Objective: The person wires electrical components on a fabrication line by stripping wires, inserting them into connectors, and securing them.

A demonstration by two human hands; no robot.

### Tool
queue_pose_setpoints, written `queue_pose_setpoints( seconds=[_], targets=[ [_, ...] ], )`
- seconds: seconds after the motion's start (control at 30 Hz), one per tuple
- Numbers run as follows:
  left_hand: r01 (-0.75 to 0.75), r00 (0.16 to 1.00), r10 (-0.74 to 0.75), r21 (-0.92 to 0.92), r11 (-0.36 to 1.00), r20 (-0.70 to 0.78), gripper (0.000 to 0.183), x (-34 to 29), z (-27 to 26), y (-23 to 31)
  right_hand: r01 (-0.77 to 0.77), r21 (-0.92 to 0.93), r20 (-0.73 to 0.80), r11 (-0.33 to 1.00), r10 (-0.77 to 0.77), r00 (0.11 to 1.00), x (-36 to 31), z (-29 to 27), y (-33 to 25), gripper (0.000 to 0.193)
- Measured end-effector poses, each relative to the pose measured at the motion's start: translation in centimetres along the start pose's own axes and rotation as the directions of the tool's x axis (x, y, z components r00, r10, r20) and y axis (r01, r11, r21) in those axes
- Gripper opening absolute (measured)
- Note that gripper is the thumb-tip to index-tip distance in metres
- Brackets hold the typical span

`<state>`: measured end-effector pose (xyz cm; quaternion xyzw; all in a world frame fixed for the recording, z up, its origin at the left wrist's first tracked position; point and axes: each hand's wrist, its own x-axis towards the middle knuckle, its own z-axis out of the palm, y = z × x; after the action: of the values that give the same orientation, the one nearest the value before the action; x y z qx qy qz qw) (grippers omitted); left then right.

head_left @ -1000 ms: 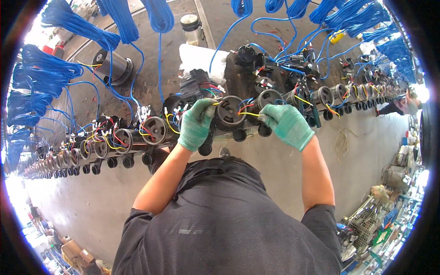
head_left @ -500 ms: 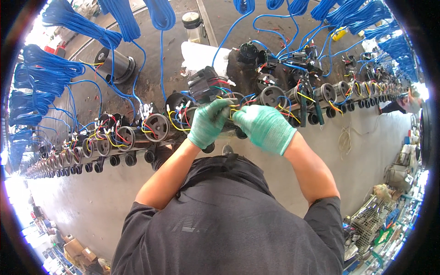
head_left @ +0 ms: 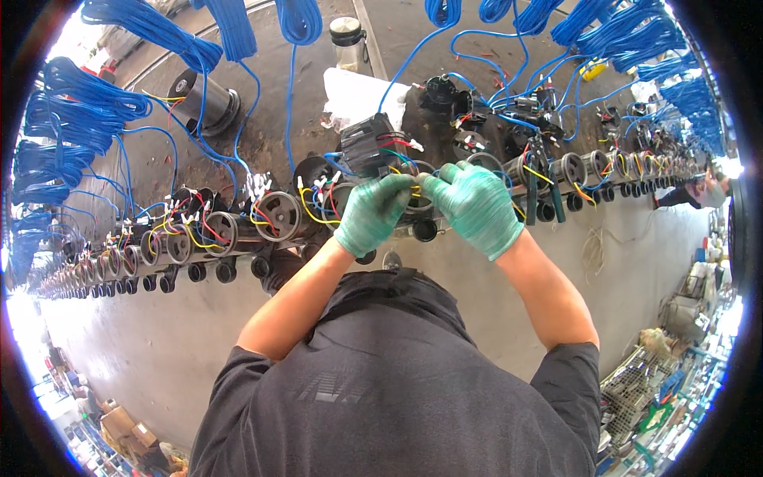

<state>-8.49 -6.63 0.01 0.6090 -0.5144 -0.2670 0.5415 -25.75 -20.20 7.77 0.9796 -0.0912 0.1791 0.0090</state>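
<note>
Both my hands wear green gloves and meet over the row of round black housings. My left hand (head_left: 372,215) is closed in a pinch on a yellow wire (head_left: 416,191). Fingertips of my right hand (head_left: 477,205) pinch the same wire from the other side. Part of a round housing (head_left: 419,202) shows between and behind the hands. Just beyond my left hand sits a ribbed black box (head_left: 367,145), with red and teal wires with white connectors coming from it. Dark-handled pliers (head_left: 554,187) lie over the row, right of my right hand.
Blue cable coils (head_left: 298,20) hang along the far side. On the dark bench stand a black motor-like cylinder (head_left: 208,103) and a clear jar (head_left: 347,44), near a white bag (head_left: 358,97). Another person (head_left: 699,192) is at the far right. Wire crates (head_left: 636,385) stand lower right.
My right hand has shifted slightly right, its fingers now drawn together at the wire. The left hand keeps its pinch, a little further right in view. The scene has shifted slightly.
</note>
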Motion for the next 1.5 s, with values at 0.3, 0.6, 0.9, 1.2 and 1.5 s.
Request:
queue_pose_setpoints(
  seconds=[0.3, 0.6, 0.9, 1.2, 1.5],
  targets=[
    [-0.110, 0.994, 0.110, -0.005, 0.994, 0.007, 0.030, 0.0, 0.4, -1.1, -0.266, 0.534, -0.053, 0.803, 0.346, 0.937, -0.4, 2.1, -1.8, 0.006],
    [-0.254, 0.967, 0.251, 0.224, 0.941, 0.039, 0.029, 0.0, 0.1, -1.0, -0.496, 0.722, 0.690, -0.482, 0.462, 0.557, -1.6, 3.5, -3.6, 0.017],
    [-0.141, 0.989, 0.144, 0.064, 0.988, -0.038, 0.019, 0.3, -0.5, -0.7, -0.224, 0.551, -0.192, 0.804, 0.384, 0.903, -1.2, 3.1, -3.1, 0.016],
    [-0.090, 0.996, 0.088, 0.050, 0.995, 0.030, 0.025, 0.5, -0.6, -0.5, -0.404, 0.755, 0.131, 0.516, 0.486, 0.864, -0.8, 3.5, -2.9, 0.009],
    [-0.122, 0.993, 0.122, 0.037, 0.992, 0.010, 0.023, 0.5, -0.7, -0.8, -0.353, 0.674, -0.071, 0.649, 0.533, 0.843, -1.5, 3.1, -3.7, 0.017]
  ],
)
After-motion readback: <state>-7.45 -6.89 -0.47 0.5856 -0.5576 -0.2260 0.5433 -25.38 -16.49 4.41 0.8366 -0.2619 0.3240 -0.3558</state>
